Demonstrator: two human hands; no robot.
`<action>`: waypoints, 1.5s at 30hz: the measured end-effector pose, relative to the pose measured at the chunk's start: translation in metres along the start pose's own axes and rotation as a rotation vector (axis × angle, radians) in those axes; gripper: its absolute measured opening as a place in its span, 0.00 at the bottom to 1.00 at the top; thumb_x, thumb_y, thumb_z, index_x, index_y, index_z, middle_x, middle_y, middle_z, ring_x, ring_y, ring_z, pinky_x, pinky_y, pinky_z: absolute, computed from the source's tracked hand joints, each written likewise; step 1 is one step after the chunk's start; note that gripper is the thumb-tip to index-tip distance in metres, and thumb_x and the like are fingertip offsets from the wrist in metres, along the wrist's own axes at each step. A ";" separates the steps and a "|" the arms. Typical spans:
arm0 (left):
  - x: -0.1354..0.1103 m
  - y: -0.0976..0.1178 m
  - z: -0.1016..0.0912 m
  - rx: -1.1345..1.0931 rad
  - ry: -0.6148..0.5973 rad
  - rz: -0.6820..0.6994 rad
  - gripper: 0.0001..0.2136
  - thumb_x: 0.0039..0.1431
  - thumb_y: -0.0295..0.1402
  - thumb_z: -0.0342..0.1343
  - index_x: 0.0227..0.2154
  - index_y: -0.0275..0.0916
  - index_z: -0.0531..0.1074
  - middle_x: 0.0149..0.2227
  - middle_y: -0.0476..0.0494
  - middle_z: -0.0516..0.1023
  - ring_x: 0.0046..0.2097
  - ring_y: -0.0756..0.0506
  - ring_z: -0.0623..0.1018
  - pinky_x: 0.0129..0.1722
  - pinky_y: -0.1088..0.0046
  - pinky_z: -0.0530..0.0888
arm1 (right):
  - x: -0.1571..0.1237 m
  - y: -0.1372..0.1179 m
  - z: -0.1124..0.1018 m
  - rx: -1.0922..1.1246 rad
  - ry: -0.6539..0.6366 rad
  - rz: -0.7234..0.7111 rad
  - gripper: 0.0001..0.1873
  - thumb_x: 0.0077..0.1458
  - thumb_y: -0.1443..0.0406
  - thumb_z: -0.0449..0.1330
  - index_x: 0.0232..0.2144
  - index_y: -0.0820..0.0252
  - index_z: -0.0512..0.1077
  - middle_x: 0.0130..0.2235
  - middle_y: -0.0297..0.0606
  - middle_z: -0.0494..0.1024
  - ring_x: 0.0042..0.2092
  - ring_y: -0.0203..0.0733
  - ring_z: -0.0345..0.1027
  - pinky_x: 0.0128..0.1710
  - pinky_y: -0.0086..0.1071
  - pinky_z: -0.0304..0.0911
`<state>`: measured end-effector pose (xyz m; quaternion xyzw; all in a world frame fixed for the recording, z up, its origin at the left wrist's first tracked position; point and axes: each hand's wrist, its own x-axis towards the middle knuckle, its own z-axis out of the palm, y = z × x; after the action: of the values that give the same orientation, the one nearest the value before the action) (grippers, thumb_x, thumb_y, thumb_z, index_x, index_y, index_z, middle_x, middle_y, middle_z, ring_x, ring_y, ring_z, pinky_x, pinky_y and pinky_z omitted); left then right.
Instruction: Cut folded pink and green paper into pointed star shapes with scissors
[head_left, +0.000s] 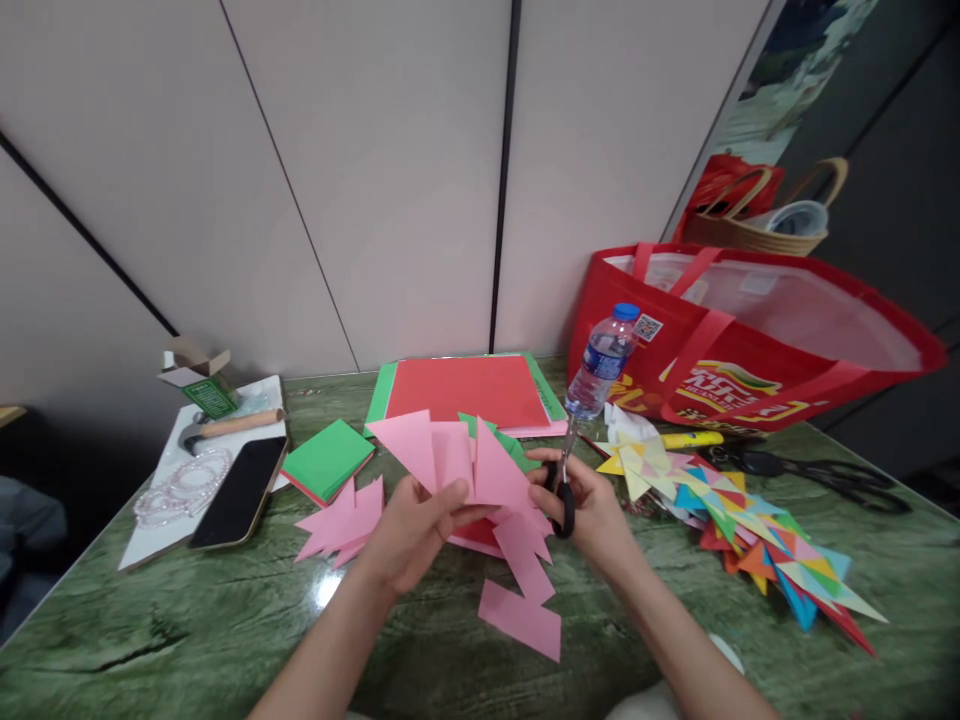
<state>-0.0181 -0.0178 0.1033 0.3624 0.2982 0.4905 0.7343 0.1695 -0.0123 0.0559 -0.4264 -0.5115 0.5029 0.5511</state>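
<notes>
My left hand (417, 530) pinches a folded, cut sheet of pink paper (452, 455) between thumb and fingers, with pointed flaps standing out on both sides. In my right hand (592, 510) are small black-handled scissors (564, 490), their blades pointing up and away from the paper. The right fingertips also touch the paper's right flap. Below lie loose pink paper pieces (521, 618). Left of my left hand is a small pile of pink cut shapes (345, 520), near a stack of green square paper (328, 458). Some green paper shows partly hidden behind the pink sheet.
Red sheets (469, 385) lie on green ones at the back. A water bottle (601, 365) stands before a red bag (720, 330). Coloured folded stars (750, 540) and black scissors (825, 475) lie right; a phone (241, 492), hammer (232, 425) and small box (202, 385) left.
</notes>
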 end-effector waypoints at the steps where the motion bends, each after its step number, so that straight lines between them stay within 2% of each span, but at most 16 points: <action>1: 0.000 0.000 0.001 0.000 0.020 -0.039 0.07 0.50 0.30 0.60 0.30 0.30 0.75 0.35 0.35 0.80 0.42 0.37 0.77 0.46 0.53 0.71 | 0.001 0.001 -0.001 -0.016 -0.008 -0.012 0.21 0.43 0.60 0.66 0.39 0.58 0.68 0.28 0.33 0.73 0.27 0.35 0.66 0.26 0.28 0.61; 4: 0.000 -0.001 0.002 -0.028 0.101 -0.083 0.06 0.53 0.28 0.58 0.28 0.29 0.74 0.30 0.36 0.81 0.37 0.38 0.79 0.45 0.50 0.71 | 0.003 0.005 -0.004 -0.076 0.047 -0.079 0.22 0.43 0.60 0.65 0.41 0.59 0.67 0.32 0.37 0.75 0.33 0.41 0.69 0.33 0.34 0.64; 6: 0.001 -0.001 0.001 -0.073 0.158 -0.036 0.04 0.52 0.26 0.58 0.28 0.29 0.74 0.31 0.37 0.81 0.37 0.40 0.79 0.46 0.52 0.71 | 0.001 0.006 -0.002 -0.132 0.174 -0.145 0.21 0.45 0.60 0.65 0.41 0.58 0.66 0.34 0.39 0.75 0.37 0.43 0.70 0.39 0.37 0.64; 8: 0.002 0.000 0.001 -0.119 0.206 0.041 0.03 0.52 0.26 0.58 0.27 0.30 0.74 0.33 0.37 0.81 0.39 0.41 0.79 0.48 0.54 0.71 | -0.005 0.004 0.004 -0.155 0.258 -0.180 0.19 0.47 0.60 0.63 0.41 0.57 0.66 0.34 0.38 0.75 0.37 0.43 0.69 0.40 0.37 0.63; 10: 0.002 0.001 0.001 -0.146 0.241 0.111 0.03 0.52 0.25 0.58 0.27 0.30 0.74 0.34 0.38 0.81 0.40 0.41 0.79 0.49 0.55 0.71 | -0.015 0.000 0.012 -0.097 0.165 -0.139 0.17 0.49 0.60 0.62 0.42 0.56 0.66 0.31 0.36 0.74 0.32 0.40 0.69 0.34 0.33 0.64; 11: 0.002 0.002 0.001 -0.156 0.251 0.130 0.03 0.52 0.25 0.58 0.27 0.30 0.74 0.33 0.38 0.81 0.40 0.41 0.79 0.49 0.55 0.71 | -0.021 -0.003 0.017 -0.055 0.067 -0.102 0.17 0.50 0.61 0.61 0.43 0.56 0.65 0.29 0.35 0.74 0.30 0.38 0.68 0.31 0.31 0.64; 13: 0.002 0.003 0.003 -0.174 0.261 0.143 0.03 0.52 0.25 0.58 0.26 0.31 0.74 0.32 0.39 0.81 0.39 0.41 0.79 0.48 0.53 0.71 | -0.031 -0.008 0.025 0.038 -0.107 -0.059 0.22 0.51 0.61 0.62 0.48 0.54 0.62 0.26 0.32 0.73 0.25 0.35 0.65 0.26 0.29 0.63; 17: 0.002 0.000 0.006 -0.164 0.230 0.106 0.05 0.52 0.26 0.58 0.25 0.29 0.74 0.31 0.37 0.81 0.37 0.40 0.79 0.46 0.53 0.72 | -0.039 -0.013 0.035 0.230 -0.308 0.073 0.39 0.50 0.60 0.63 0.58 0.51 0.48 0.25 0.31 0.73 0.23 0.34 0.64 0.23 0.28 0.63; 21: 0.000 -0.007 0.009 -0.155 0.226 0.105 0.03 0.51 0.25 0.58 0.27 0.30 0.75 0.28 0.41 0.80 0.35 0.42 0.79 0.44 0.56 0.73 | -0.036 -0.010 0.035 0.314 -0.489 0.151 0.42 0.50 0.58 0.63 0.60 0.54 0.45 0.22 0.29 0.72 0.20 0.33 0.64 0.20 0.26 0.62; 24: -0.001 -0.010 0.012 -0.146 0.249 0.106 0.04 0.49 0.26 0.60 0.22 0.30 0.73 0.26 0.42 0.79 0.34 0.43 0.79 0.43 0.58 0.74 | -0.035 -0.007 0.034 0.334 -0.517 0.158 0.41 0.50 0.58 0.63 0.60 0.55 0.46 0.21 0.29 0.72 0.20 0.33 0.65 0.20 0.25 0.61; 31: -0.003 -0.013 0.016 -0.074 0.399 0.106 0.08 0.44 0.30 0.64 0.24 0.30 0.73 0.27 0.41 0.78 0.34 0.42 0.78 0.36 0.63 0.76 | -0.037 -0.009 0.037 0.300 -0.514 0.197 0.38 0.47 0.60 0.65 0.56 0.58 0.52 0.22 0.30 0.73 0.20 0.33 0.65 0.20 0.26 0.62; 33: -0.002 -0.014 0.015 -0.093 0.460 0.141 0.07 0.43 0.29 0.64 0.23 0.30 0.72 0.26 0.42 0.78 0.34 0.43 0.78 0.36 0.65 0.76 | -0.038 -0.009 0.040 0.295 -0.513 0.225 0.34 0.46 0.61 0.66 0.53 0.58 0.56 0.23 0.30 0.73 0.21 0.33 0.65 0.21 0.26 0.62; 36: -0.002 -0.012 0.012 -0.159 0.533 0.244 0.06 0.43 0.25 0.63 0.26 0.31 0.72 0.27 0.44 0.78 0.35 0.45 0.78 0.38 0.67 0.75 | -0.042 -0.007 0.046 0.262 -0.520 0.304 0.25 0.42 0.62 0.68 0.42 0.60 0.64 0.23 0.30 0.72 0.22 0.32 0.65 0.23 0.27 0.62; 39: -0.002 -0.007 0.012 -0.199 0.555 0.315 0.09 0.43 0.23 0.63 0.30 0.32 0.72 0.30 0.44 0.79 0.37 0.45 0.78 0.40 0.67 0.74 | -0.046 -0.005 0.051 0.190 -0.537 0.394 0.21 0.40 0.61 0.69 0.34 0.61 0.65 0.23 0.29 0.71 0.24 0.32 0.64 0.25 0.26 0.59; 45: -0.004 -0.005 0.019 -0.181 0.569 0.301 0.12 0.42 0.24 0.64 0.33 0.32 0.72 0.30 0.43 0.78 0.36 0.44 0.78 0.37 0.69 0.74 | -0.047 -0.003 0.057 0.098 -0.560 0.443 0.21 0.40 0.58 0.68 0.33 0.61 0.64 0.23 0.28 0.70 0.24 0.33 0.63 0.26 0.27 0.58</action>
<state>-0.0020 -0.0274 0.1101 0.1841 0.3894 0.6996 0.5700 0.1144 -0.0622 0.0594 -0.3456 -0.5132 0.7314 0.2868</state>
